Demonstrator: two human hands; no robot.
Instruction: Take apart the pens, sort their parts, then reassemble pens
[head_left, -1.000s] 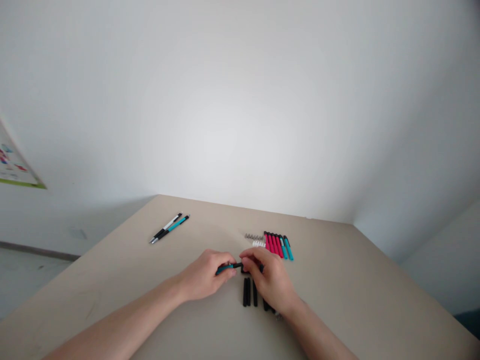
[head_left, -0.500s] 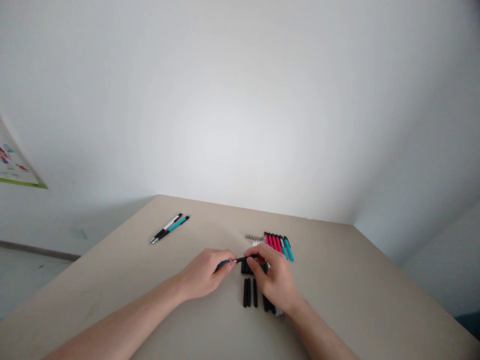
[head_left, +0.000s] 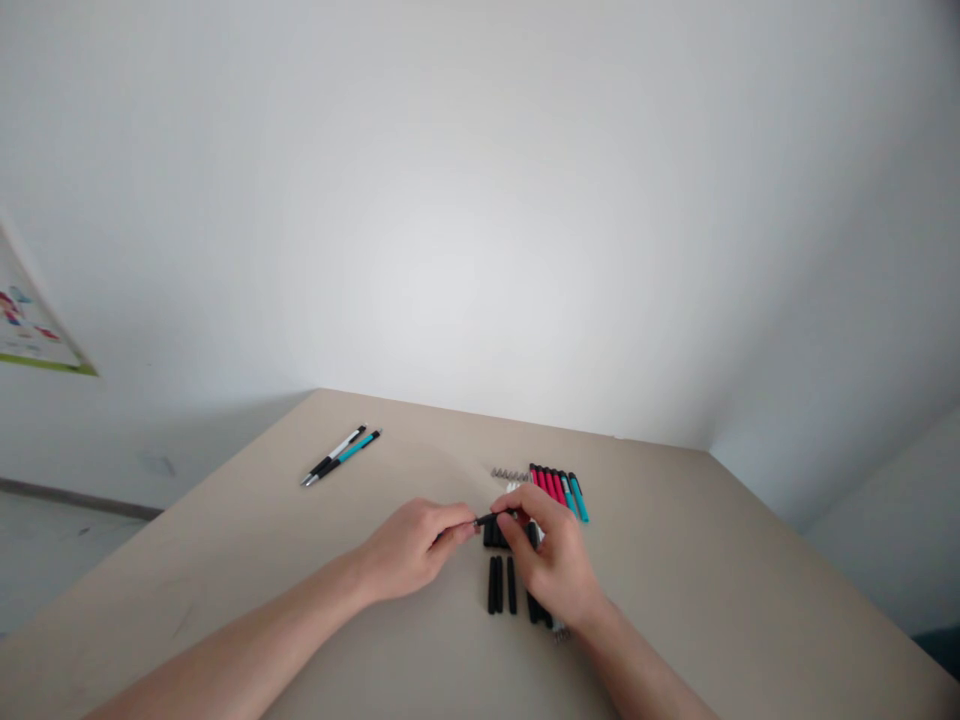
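Observation:
Both my hands meet over the table around one slim pen that is in parts. My left hand [head_left: 420, 545] is closed, thumb and forefinger pinching the pen's left end, which the fingers mostly hide. My right hand [head_left: 551, 550] pinches the black pen grip [head_left: 487, 519], which points toward the left fingertips. Under and beside the right hand lie more black grips [head_left: 496, 585], partly covered by it. Just beyond it are a row of pink pen barrels [head_left: 550, 484], a few turquoise barrels [head_left: 578, 497] and several small springs [head_left: 510, 475].
A white pen [head_left: 335, 455] and a turquoise pen [head_left: 345, 457] lie side by side at the table's far left. More small metal pieces [head_left: 561, 633] are near my right wrist. The beige table [head_left: 675, 560] meets a white wall [head_left: 480, 200] behind.
The blue part visible in my left hand before is now hidden by its fingers. My left fingertips have come closer to the black grip, closing the gap between them. The right hand has barely moved.

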